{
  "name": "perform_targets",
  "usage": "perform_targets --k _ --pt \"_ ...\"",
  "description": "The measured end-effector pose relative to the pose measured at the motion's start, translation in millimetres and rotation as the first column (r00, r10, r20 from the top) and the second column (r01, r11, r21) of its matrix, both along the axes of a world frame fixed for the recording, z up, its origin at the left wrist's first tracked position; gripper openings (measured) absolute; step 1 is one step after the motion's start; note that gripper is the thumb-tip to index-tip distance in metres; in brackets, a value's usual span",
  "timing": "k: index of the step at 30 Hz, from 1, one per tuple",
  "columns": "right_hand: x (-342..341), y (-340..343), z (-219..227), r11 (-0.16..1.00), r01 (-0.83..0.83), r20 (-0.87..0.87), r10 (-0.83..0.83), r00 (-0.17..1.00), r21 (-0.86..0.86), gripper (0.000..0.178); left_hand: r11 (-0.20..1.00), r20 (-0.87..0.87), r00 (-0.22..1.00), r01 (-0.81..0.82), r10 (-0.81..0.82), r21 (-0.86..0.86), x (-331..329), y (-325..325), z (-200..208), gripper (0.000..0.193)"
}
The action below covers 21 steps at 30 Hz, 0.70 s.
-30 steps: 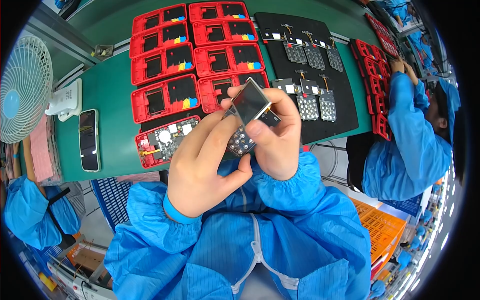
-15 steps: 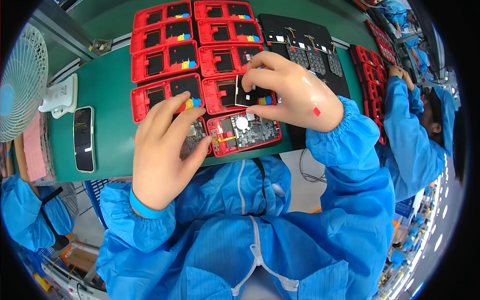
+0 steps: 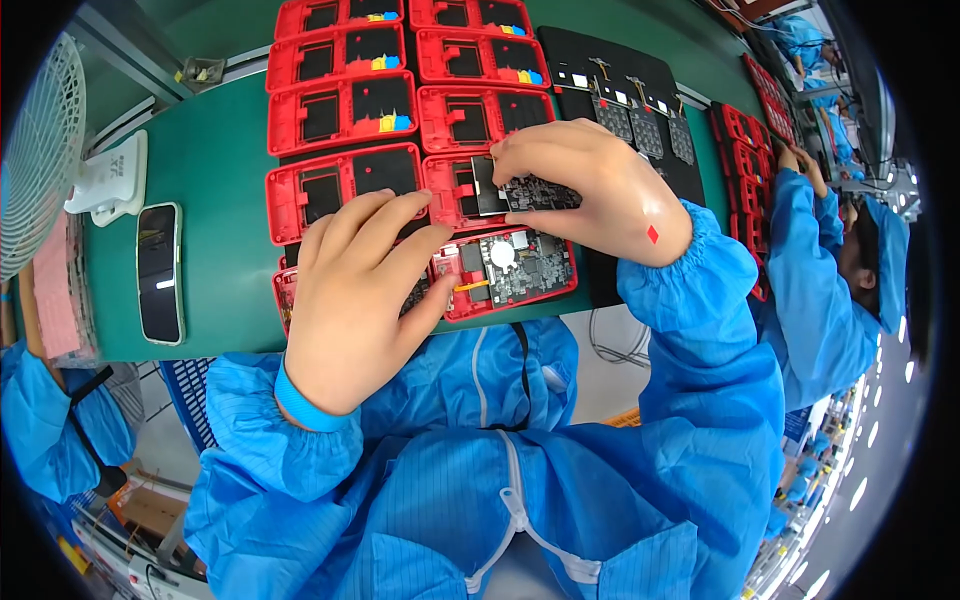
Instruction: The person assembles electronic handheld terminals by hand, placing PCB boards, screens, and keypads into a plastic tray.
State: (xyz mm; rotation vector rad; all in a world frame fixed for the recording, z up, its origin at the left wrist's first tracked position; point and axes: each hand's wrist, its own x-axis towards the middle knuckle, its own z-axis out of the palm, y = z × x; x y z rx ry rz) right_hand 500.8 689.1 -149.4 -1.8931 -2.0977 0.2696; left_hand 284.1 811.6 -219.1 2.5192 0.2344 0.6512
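Note:
My right hand (image 3: 590,185) pinches a circuit board (image 3: 540,194) with a small screen (image 3: 488,190) at its left end. The board lies over a red plastic housing (image 3: 440,207) in the right column, its far edge hidden by my fingers. My left hand (image 3: 365,285) is open, fingers apart, with its fingertips by the inner edges of the two columns. Below the held board, another red housing (image 3: 462,312) contains a circuit board (image 3: 530,268) with a white round part and a yellow strip. My left hand mostly covers the housing at the lower left.
Several red housings (image 3: 341,112) with blue and yellow pieces stand in two columns. A black mat (image 3: 590,50) with several circuit boards lies to the right. At left are a phone (image 3: 160,275) and a fan (image 3: 40,150). A co-worker (image 3: 825,270) sits at right.
The circuit board in my right hand has come down over the housing, and its component side now shows. My left hand has shifted right. The whole view has shifted slightly.

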Motion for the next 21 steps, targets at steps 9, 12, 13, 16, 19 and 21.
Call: perform_targets --k 9,12,13,16,19,21 --pt "-5.6 -4.9 -6.2 0.999 0.010 0.139 -0.015 0.990 0.042 0.040 1.000 0.013 1.000 -0.010 0.009 0.003 0.2 -0.8 -1.1 0.034" --pt "-6.8 -4.1 -8.9 0.999 -0.005 0.157 -0.003 0.988 0.050 0.042 1.000 0.015 1.000 -0.011 0.011 0.000 -0.2 -1.3 -0.7 0.034" --pt "-7.7 -3.1 -9.9 0.998 -0.018 0.163 0.006 0.987 0.067 0.043 1.000 0.015 1.000 -0.013 0.013 0.003 -0.4 -1.5 -0.7 0.033" --pt "-7.3 0.6 -11.9 0.995 -0.044 0.173 0.028 0.985 0.087 0.044 1.000 0.016 1.000 -0.012 0.011 0.004 1.6 -1.3 -1.6 0.032" --pt "-5.7 2.8 -13.9 0.993 -0.077 0.169 0.062 0.984 0.088 0.046 1.000 0.021 1.000 -0.016 0.016 0.000 1.4 -1.5 -1.9 0.032" --pt "-6.5 3.7 -13.5 0.992 -0.093 0.160 0.079 0.984 0.087 0.046 1.000 0.025 0.999 -0.020 0.020 -0.003 0.7 -1.5 -1.5 0.031"
